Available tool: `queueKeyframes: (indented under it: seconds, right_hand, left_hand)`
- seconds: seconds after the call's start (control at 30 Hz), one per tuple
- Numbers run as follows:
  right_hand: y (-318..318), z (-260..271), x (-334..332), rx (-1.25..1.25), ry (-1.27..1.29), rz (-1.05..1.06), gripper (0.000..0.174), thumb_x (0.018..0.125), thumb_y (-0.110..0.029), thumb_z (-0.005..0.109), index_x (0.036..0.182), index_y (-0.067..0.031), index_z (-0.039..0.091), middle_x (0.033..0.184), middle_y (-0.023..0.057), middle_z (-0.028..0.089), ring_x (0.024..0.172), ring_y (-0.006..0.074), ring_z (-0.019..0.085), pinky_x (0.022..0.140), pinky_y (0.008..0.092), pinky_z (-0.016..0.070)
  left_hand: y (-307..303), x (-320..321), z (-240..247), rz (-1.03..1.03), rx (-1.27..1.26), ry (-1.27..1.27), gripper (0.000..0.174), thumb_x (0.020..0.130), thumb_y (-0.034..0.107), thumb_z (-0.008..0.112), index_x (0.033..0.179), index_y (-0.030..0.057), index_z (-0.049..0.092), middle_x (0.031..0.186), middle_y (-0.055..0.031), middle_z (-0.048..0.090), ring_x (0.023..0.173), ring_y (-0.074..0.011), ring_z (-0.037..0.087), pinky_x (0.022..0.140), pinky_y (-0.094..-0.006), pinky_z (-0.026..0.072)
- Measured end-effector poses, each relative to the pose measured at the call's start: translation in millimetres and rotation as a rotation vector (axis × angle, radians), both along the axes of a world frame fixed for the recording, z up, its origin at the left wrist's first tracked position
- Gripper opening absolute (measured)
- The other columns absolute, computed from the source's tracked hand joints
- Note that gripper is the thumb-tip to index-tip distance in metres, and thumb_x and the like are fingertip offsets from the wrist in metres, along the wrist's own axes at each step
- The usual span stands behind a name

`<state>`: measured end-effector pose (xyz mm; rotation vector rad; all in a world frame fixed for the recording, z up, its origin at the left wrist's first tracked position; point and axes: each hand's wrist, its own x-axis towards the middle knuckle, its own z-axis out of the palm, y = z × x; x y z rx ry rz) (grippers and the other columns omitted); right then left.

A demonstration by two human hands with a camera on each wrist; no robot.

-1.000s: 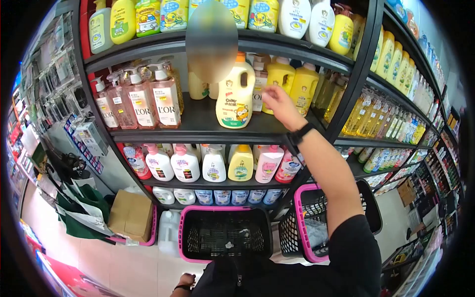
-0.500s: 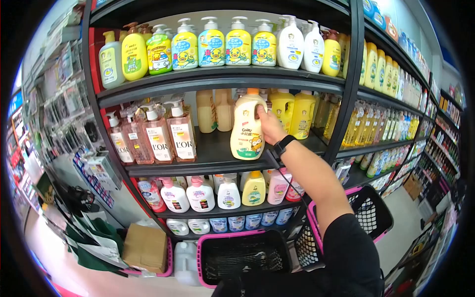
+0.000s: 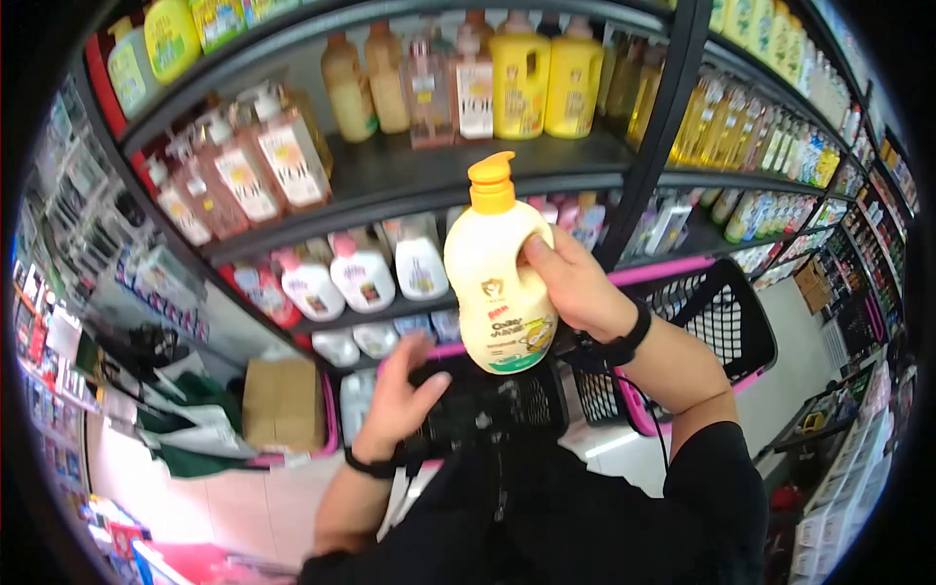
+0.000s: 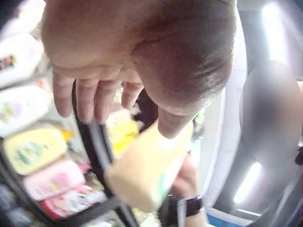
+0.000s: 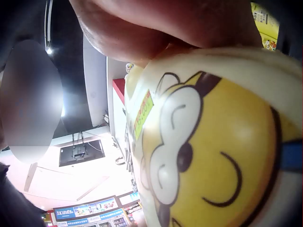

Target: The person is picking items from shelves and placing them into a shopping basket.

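The right hand [image 3: 585, 292] grips a cream-coloured plastic bottle [image 3: 502, 278] at its moulded side handle, the thumb pressing the front near the handle opening. The bottle hangs nearly upright in the air in front of the shelving, clear of the boards, with its orange top [image 3: 491, 185] uppermost, printed lettering and a cartoon figure on the front, and a green band at the base. From the right wrist, the yellow cartoon face fills much of the frame beside a small price sticker [image 5: 144, 113]. The left hand [image 3: 398, 398] is just left of the bottle, its grip unclosed and holding nothing, with fingers extended and thumb spread; a gap separates it from the bottle. Both wrists wear black bands, and the person's clothing is black. Behind, a black shelf [image 3: 419, 168] carries pink-tinted pump bottles [image 3: 292, 154] on the left and two yellow handled jugs [image 3: 520, 83] farther right. The shelf below bears white bottles with pink pump tops [image 3: 362, 276]. On the floor, a black basket [image 3: 478, 405] lies behind the hands, a pink-rimmed basket [image 3: 721, 322] stands to the right, and a cardboard box [image 3: 283, 405] sits to the left.
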<state>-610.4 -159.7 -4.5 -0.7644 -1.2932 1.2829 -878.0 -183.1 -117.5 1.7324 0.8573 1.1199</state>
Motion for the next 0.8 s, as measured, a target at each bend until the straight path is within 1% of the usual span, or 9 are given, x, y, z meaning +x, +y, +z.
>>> queueKeyframes:
  seconds: [0.07, 0.13, 0.17, 0.27, 0.47, 0.53, 0.6, 0.7, 0.8]
  right_hand:
    - [-28.5, -15.5, 7.0, 0.004, -0.047, -0.006, 0.036, 0.106, -0.026, 0.048, 0.128, 0.0010, 0.056, 0.115, 0.0076, 0.066, 0.104, 0.0124, 0.063, 0.090, 0.0314, 0.0515]
    - [-50.4, -30.0, 16.5, 0.067, -0.047, -0.016, 0.035, 0.105, -0.025, 0.052, 0.127, 0.0013, 0.056, 0.118, 0.0084, 0.065, 0.108, 0.0126, 0.060, 0.092, 0.0318, 0.0503]
    - [-63.0, -26.7, 26.3, 0.098, -0.155, -0.062, 0.035, 0.103, -0.023, 0.054, 0.127, 0.0023, 0.056, 0.118, 0.0088, 0.064, 0.109, 0.0136, 0.059, 0.092, 0.0326, 0.0500]
    - [-78.8, -14.1, 71.2, -0.020, -0.322, -0.054, 0.034, 0.099, -0.014, 0.055, 0.128, 0.0031, 0.052, 0.119, 0.0087, 0.061, 0.111, 0.0156, 0.057, 0.096, 0.0332, 0.0479]
    - [-111.7, 1.6, 158.7, 0.015, -0.482, -0.076, 0.038, 0.084, -0.006, 0.066, 0.120, 0.0009, 0.057, 0.103, 0.0077, 0.066, 0.098, 0.0165, 0.062, 0.086, 0.0331, 0.0514]
    - [-129.7, 26.2, 182.9, -0.138, -0.569, -0.082, 0.038, 0.081, -0.007, 0.070, 0.116, 0.0010, 0.059, 0.098, 0.0081, 0.068, 0.087, 0.0169, 0.065, 0.080, 0.0318, 0.0535]
    - [-137.3, 12.2, 207.5, 0.067, -0.756, -0.227, 0.033, 0.079, -0.008, 0.071, 0.110, 0.0020, 0.062, 0.097, 0.0090, 0.069, 0.086, 0.0180, 0.066, 0.078, 0.0325, 0.0533]
    - [-146.1, 1.5, 237.1, -0.046, -0.702, -0.169, 0.031, 0.078, -0.011, 0.074, 0.104, 0.0024, 0.064, 0.094, 0.0123, 0.069, 0.086, 0.0215, 0.067, 0.078, 0.0342, 0.0523]
    - [-140.3, -36.2, 268.3, -0.078, -0.993, -0.124, 0.034, 0.075, -0.018, 0.076, 0.102, 0.0018, 0.065, 0.094, 0.0163, 0.069, 0.088, 0.0277, 0.068, 0.079, 0.0359, 0.0517]
  left_hand:
    - [0.1, 39.9, 47.7, -0.152, 0.199, -0.056, 0.078, 0.081, 0.018, 0.081, 0.143, -0.0014, 0.038, 0.131, -0.0131, 0.055, 0.122, -0.0236, 0.054, 0.106, -0.0375, 0.0415]
    - [-5.0, 78.7, 44.2, -0.302, -0.088, -0.219, 0.091, 0.074, 0.022, 0.086, 0.146, 0.0009, 0.033, 0.136, -0.0104, 0.052, 0.125, -0.0233, 0.052, 0.107, -0.0380, 0.0412]
    - [-6.6, 98.3, 45.9, -0.421, -0.161, -0.328, 0.096, 0.072, 0.024, 0.087, 0.147, 0.0017, 0.031, 0.135, -0.0098, 0.052, 0.124, -0.0227, 0.052, 0.107, -0.0384, 0.0415]
    - [-15.8, 141.4, 39.6, -0.438, -0.210, -0.341, 0.089, 0.073, 0.021, 0.083, 0.144, 0.0006, 0.034, 0.134, -0.0112, 0.053, 0.123, -0.0224, 0.054, 0.105, -0.0386, 0.0437]
    - [-23.9, 214.6, 47.2, -0.586, -0.088, -0.201, 0.086, 0.072, 0.019, 0.082, 0.143, -0.0010, 0.037, 0.135, -0.0126, 0.054, 0.123, -0.0223, 0.055, 0.104, -0.0386, 0.0446]
    - [-27.6, 237.3, 47.4, -0.641, -0.135, -0.168, 0.086, 0.073, 0.017, 0.082, 0.144, -0.0010, 0.037, 0.136, -0.0125, 0.053, 0.124, -0.0220, 0.054, 0.106, -0.0388, 0.0432]
    - [-30.2, 256.1, 43.1, -0.673, -0.150, -0.124, 0.085, 0.075, 0.016, 0.083, 0.144, -0.0009, 0.037, 0.137, -0.0122, 0.053, 0.126, -0.0218, 0.053, 0.107, -0.0390, 0.0415]
    - [-26.4, 275.3, 18.1, -0.715, -0.234, 0.004, 0.083, 0.078, 0.017, 0.084, 0.144, -0.0006, 0.037, 0.138, -0.0114, 0.051, 0.130, -0.0215, 0.049, 0.112, -0.0399, 0.0368]
    - [-23.6, 271.2, -20.3, -0.720, -0.519, -0.086, 0.053, 0.093, 0.007, 0.067, 0.140, -0.0006, 0.043, 0.134, -0.0126, 0.055, 0.124, -0.0217, 0.055, 0.107, -0.0373, 0.0425]
